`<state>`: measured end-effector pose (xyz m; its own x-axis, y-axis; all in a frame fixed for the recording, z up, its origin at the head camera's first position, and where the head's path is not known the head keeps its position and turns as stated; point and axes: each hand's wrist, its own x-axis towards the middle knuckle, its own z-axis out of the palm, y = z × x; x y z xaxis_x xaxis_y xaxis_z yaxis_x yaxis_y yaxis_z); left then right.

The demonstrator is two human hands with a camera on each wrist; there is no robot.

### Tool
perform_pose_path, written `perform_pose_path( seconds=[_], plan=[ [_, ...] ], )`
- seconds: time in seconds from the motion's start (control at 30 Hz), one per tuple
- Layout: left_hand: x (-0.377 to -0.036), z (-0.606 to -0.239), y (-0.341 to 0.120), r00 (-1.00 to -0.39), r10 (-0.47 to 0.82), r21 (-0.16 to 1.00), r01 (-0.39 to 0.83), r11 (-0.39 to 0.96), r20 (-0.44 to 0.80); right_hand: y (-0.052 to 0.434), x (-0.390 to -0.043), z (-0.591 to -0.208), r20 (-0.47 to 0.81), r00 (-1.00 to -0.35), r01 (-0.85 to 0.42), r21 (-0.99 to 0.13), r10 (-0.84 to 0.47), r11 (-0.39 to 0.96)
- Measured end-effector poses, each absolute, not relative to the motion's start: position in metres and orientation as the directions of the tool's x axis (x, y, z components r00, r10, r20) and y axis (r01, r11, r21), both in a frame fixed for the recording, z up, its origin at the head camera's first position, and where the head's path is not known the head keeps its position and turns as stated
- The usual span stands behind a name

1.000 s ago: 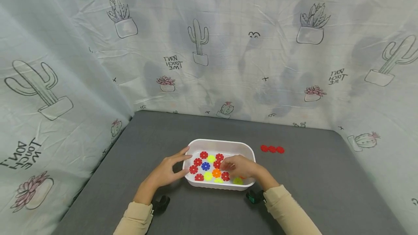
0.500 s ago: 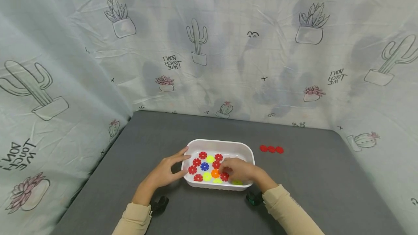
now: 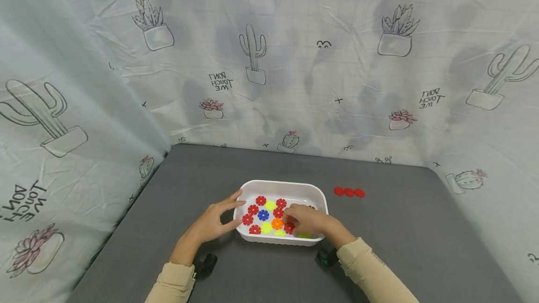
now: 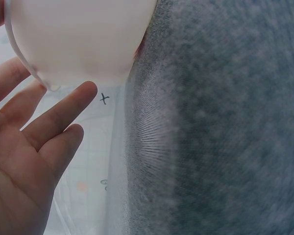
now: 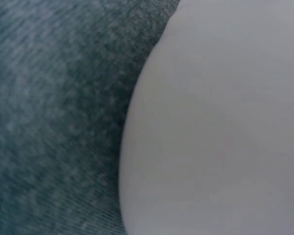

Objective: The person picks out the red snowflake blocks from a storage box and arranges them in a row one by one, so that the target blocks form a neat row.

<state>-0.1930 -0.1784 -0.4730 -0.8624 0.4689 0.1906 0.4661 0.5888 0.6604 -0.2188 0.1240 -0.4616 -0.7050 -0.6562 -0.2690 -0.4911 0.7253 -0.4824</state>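
A white plastic tray (image 3: 275, 184) sits on the grey table, holding several flower-shaped plastic discs in red, yellow, blue and orange. My left hand (image 3: 212, 221) rests at the tray's left end with its fingers spread; in the left wrist view its fingers (image 4: 63, 115) are fairly straight against the tray's outer wall (image 4: 83, 39). My right hand (image 3: 309, 219) reaches down inside the right half, fingers bent, beside a red disc (image 3: 289, 228) and an orange disc (image 3: 277, 224). Its fingertips are hidden, so whether they pinch a disc does not show. The right wrist view holds only tray wall (image 5: 215, 127) and cloth.
Three red discs (image 3: 349, 192) lie in a row on the table, right of the tray. Grey cloth (image 3: 412, 233) covers the table. A pale curtain (image 3: 294, 69) with cactus drawings hangs behind and along the sides.
My right hand has lowered slightly into the tray and its fingers have bent more, covering discs at the right. The left hand stays at the tray's end.
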Motion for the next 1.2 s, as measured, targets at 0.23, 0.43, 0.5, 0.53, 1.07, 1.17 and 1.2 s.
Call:
perform_pose_path(
  seconds=[0.23, 0.43, 0.5, 0.53, 1.07, 1.17, 1.2],
  plan=[
    [-0.1934, -0.4740, -0.1784, -0.854, 0.475, 0.658, 0.483, 0.578, 0.210, 0.1222, -0.2172, -0.4609, -0.266, -0.716, -0.496, -0.457, -0.645, 0.738],
    [-0.1935, -0.4736, -0.1784, -0.857, 0.470, 0.659, 0.481, 0.578, 0.213, 0.1218, -0.2176, -0.4615, -0.246, -0.719, -0.510, -0.449, -0.650, 0.733],
    [-0.1936, -0.4736, -0.1786, -0.858, 0.469, 0.658, 0.479, 0.581, 0.210, 0.1221, -0.2179, -0.4617, -0.236, -0.713, -0.526, -0.443, -0.660, 0.726],
    [-0.1936, -0.4736, -0.1786, -0.860, 0.467, 0.663, 0.473, 0.580, 0.205, 0.1222, -0.2181, -0.4620, -0.232, -0.710, -0.533, -0.440, -0.665, 0.723],
    [-0.1938, -0.4750, -0.1793, -0.866, 0.463, 0.664, 0.460, 0.589, 0.190, 0.1234, -0.2177, -0.4596, -0.189, -0.678, -0.603, -0.410, -0.711, 0.684],
    [-0.1940, -0.4749, -0.1800, -0.860, 0.469, 0.660, 0.474, 0.583, 0.203, 0.1240, -0.2177, -0.4589, -0.185, -0.683, -0.583, -0.443, -0.706, 0.681],
    [-0.1942, -0.4750, -0.1803, -0.856, 0.473, 0.659, 0.481, 0.578, 0.209, 0.1242, -0.2179, -0.4589, -0.186, -0.685, -0.573, -0.459, -0.704, 0.679]
  ],
)
